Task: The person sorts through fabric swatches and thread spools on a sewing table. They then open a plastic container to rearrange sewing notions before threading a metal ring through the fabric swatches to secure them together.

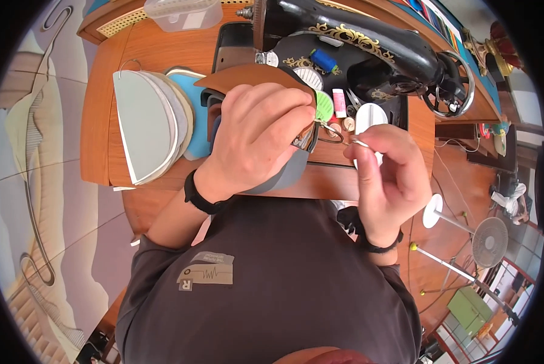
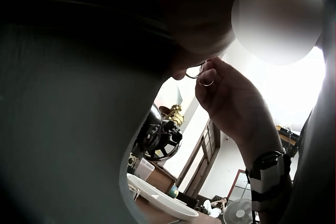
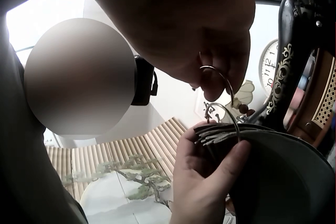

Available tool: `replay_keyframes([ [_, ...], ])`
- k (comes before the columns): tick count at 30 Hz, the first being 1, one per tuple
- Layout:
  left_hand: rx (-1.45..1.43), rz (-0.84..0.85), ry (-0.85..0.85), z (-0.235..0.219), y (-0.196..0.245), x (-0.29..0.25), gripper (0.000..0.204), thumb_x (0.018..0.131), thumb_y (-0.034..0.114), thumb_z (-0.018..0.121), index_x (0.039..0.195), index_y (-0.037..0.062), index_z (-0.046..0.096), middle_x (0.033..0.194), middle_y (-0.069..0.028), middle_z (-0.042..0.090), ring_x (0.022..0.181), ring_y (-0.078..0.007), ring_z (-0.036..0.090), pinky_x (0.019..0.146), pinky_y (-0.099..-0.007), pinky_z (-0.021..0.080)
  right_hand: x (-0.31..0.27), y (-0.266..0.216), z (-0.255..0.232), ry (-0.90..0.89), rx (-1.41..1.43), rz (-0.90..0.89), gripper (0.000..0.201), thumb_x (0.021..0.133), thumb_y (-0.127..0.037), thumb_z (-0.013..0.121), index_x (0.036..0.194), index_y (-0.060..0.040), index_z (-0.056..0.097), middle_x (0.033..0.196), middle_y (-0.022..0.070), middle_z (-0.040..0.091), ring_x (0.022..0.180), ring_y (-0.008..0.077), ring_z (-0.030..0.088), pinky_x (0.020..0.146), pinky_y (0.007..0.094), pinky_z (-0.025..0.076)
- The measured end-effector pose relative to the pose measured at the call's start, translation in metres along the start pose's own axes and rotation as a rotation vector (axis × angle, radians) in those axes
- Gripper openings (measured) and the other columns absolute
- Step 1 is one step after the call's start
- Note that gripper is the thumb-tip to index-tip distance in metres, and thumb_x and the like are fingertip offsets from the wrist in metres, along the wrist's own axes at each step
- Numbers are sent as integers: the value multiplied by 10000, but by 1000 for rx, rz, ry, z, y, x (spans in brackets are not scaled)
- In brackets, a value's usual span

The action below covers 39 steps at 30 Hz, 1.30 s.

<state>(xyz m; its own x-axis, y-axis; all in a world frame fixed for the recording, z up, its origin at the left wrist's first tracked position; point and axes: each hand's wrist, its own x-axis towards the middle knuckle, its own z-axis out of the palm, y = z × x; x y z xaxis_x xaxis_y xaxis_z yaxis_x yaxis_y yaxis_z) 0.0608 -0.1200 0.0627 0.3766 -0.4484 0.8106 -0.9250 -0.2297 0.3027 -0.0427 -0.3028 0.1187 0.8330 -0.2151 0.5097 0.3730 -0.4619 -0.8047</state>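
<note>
My left hand (image 1: 256,136) grips a stack of brown, grey and dark sample sheets (image 1: 287,173) with rounded edges. A metal ring (image 3: 227,109) runs through the stack's corner in the right wrist view, beside the left thumb. Just to the right, the thumb and forefinger of my right hand (image 1: 393,167) pinch a second metal ring (image 3: 229,83). That ring is close above the stack's ring in the right wrist view. The left wrist view has the right hand (image 2: 231,98) beyond the large grey sheet (image 2: 73,108), which hides much of the scene.
A black sewing machine (image 1: 369,33) stands behind the hands. Another ringed stack of half-round sheets (image 1: 147,127) lies at the left of the wooden table (image 1: 108,67). Blue thread (image 1: 324,61), a green disc (image 1: 324,106) and a white oval dish (image 1: 370,115) sit near the machine.
</note>
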Motion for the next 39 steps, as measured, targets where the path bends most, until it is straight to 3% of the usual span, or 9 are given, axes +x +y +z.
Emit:
replay_keyframes([
  [2,24,24,26,5,1,-1,523,720,58,761,1211,113,587,1177,-47,657,992,-257,630,826,-401,434,4,2,5,-32,-143,-182,225,784,83,797,977,19,700,950,138,703,846,245,685,743,314,544],
  [7,53,38,41,8,6,-3,423,789,60,744,1171,123,574,1150,-37,668,961,-230,630,792,-374,433,3,7,8,-16,-125,-192,236,759,68,820,963,11,718,951,140,695,822,250,671,714,319,541],
  [13,54,62,105,11,4,-6,430,788,80,753,1176,114,570,1143,-39,669,948,-229,629,789,-371,430,-1,11,14,-39,-52,-186,229,764,52,820,966,15,718,941,136,678,807,242,649,707,313,527],
  [16,39,79,35,5,5,-8,586,635,35,817,1151,84,544,1204,-113,668,983,-319,649,792,-435,445,-2,10,15,-36,-35,-170,218,773,43,814,967,17,717,936,139,676,810,238,646,710,313,523],
  [23,52,94,27,5,5,-8,583,645,34,820,1153,83,538,1190,-116,680,977,-318,655,806,-429,449,-2,14,13,3,21,-164,185,814,37,784,974,27,692,945,137,683,817,220,645,728,294,517],
  [30,61,105,51,8,4,-10,589,663,55,840,1163,82,530,1184,-116,682,975,-311,654,804,-421,450,-5,23,16,-12,50,-161,202,903,48,697,1084,31,611,968,130,648,827,197,602,707,287,504],
  [39,58,116,51,7,4,-10,535,661,93,855,1108,71,561,1180,-116,681,971,-310,660,797,-422,449,-5,15,20,-49,-1,-208,185,828,54,747,993,15,673,932,138,629,791,230,599,677,297,492],
])
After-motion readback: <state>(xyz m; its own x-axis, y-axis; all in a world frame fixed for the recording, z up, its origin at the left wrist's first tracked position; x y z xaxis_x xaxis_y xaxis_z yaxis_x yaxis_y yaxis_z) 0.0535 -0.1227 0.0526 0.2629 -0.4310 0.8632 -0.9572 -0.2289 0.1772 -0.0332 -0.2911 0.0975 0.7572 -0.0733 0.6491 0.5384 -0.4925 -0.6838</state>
